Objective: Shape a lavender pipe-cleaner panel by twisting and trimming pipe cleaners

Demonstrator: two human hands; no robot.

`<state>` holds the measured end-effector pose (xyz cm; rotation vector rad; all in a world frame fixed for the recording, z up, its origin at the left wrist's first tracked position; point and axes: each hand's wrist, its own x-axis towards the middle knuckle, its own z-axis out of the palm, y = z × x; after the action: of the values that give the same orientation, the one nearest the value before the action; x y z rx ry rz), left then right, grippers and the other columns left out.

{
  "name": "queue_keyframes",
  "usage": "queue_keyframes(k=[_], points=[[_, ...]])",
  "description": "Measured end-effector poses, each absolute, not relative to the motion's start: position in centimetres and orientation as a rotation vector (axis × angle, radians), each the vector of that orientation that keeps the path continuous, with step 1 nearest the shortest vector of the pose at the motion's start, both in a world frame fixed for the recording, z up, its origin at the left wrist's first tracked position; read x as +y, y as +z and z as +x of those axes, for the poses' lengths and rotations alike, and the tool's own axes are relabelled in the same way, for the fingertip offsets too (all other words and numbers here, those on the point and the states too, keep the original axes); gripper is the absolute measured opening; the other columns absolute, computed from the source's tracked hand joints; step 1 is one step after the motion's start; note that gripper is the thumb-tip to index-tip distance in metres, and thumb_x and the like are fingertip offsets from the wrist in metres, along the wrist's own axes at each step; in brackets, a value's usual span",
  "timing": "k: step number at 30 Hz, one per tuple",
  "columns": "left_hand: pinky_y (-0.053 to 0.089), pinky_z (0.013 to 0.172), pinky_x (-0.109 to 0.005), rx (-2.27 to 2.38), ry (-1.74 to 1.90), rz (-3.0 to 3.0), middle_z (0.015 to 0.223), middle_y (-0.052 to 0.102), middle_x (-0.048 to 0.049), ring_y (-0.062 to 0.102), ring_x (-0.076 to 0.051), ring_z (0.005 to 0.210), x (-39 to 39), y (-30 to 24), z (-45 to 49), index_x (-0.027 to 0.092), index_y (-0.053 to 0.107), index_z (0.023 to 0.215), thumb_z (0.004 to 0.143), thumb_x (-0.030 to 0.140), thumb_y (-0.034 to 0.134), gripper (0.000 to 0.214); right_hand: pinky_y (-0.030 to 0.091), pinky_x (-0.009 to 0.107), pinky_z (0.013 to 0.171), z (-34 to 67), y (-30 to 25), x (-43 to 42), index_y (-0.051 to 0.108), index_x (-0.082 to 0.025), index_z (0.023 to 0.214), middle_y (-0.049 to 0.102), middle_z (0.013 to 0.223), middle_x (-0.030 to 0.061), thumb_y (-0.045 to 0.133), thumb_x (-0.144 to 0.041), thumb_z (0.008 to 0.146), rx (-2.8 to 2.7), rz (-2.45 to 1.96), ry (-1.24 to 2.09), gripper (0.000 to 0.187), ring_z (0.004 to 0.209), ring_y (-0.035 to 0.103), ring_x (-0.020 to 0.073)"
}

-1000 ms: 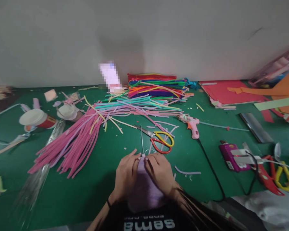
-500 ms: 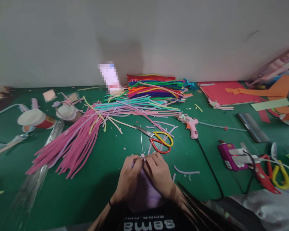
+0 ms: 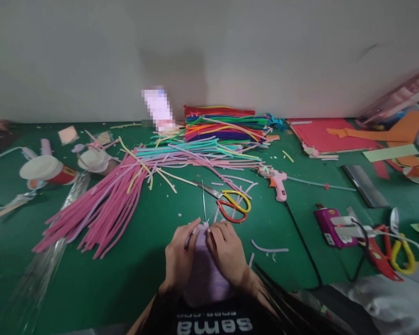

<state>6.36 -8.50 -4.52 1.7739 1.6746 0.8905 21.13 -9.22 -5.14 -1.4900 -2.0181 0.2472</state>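
A lilac pipe-cleaner piece [image 3: 208, 277], broad at the bottom and narrowing to the top, lies between my hands close to my body. Its tip ends in a small knob with a thin metal wire [image 3: 204, 202] standing out of it. My left hand [image 3: 180, 249] is closed on the left edge near the tip, with the thumb and forefinger along it. On the other side, my right hand [image 3: 227, 249] curls its fingers over the upper right edge. Beyond my right hand lie open scissors [image 3: 234, 204] with red and yellow handles.
Pink pipe cleaners [image 3: 108, 209] spread to the left, with multicoloured bundles [image 3: 226, 128] by the wall. A pink glue gun [image 3: 278, 184] trails a black cord at the right. Paper cups [image 3: 49, 170], a purple power bank [image 3: 330, 225] and a phone [image 3: 365, 186] lie around.
My left hand has shifted slightly left, and its fingers have loosened from the tip, showing more of the lilac piece. My right hand stays nearly in place.
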Motion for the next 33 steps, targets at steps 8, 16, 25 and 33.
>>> queue_keyframes(k=[8,16,25,33], points=[[0.055,0.089,-0.031,1.614,1.034,2.06,0.107,0.072,-0.0044,0.067,-0.017,0.094,-8.7,-5.1,5.7,0.021,0.064,0.116,0.093,0.018,0.051,0.027,0.051,0.033,0.086,21.2,-5.3,-9.2,0.059,-0.017,0.106,0.067,0.098,0.0086,0.048,-0.015,0.093,-1.934,-1.415,0.339,0.017,0.093,0.061,0.0189],[0.054,0.089,-0.027,1.472,1.136,2.207,0.103,0.074,-0.0036,0.07,-0.015,0.092,-9.1,-5.1,6.7,0.02,0.062,0.116,0.088,0.014,0.059,0.028,0.052,0.03,0.084,21.2,-5.2,-9.3,0.059,-0.018,0.103,0.068,0.097,0.0087,0.045,-0.019,0.095,-1.953,-1.475,0.344,0.016,0.09,0.064,0.0186],[0.055,0.092,-0.029,1.669,0.916,1.915,0.111,0.072,0.0001,0.069,-0.016,0.099,-8.8,-5.2,6.0,0.024,0.065,0.111,0.091,0.022,0.054,0.023,0.052,0.033,0.086,21.0,-5.6,-9.2,0.058,-0.017,0.104,0.068,0.097,0.0085,0.046,-0.017,0.094,-1.91,-1.457,0.307,0.016,0.092,0.064,0.0193],[0.05,0.091,-0.046,1.697,0.947,2.179,0.11,0.072,-0.0049,0.059,-0.025,0.107,-8.3,-5.4,5.6,0.022,0.07,0.103,0.091,0.023,0.055,0.019,0.053,0.032,0.083,20.9,-5.5,-9.0,0.058,-0.018,0.101,0.067,0.095,0.0079,0.046,-0.016,0.093,-1.901,-1.486,0.306,0.014,0.092,0.065,0.0188]])
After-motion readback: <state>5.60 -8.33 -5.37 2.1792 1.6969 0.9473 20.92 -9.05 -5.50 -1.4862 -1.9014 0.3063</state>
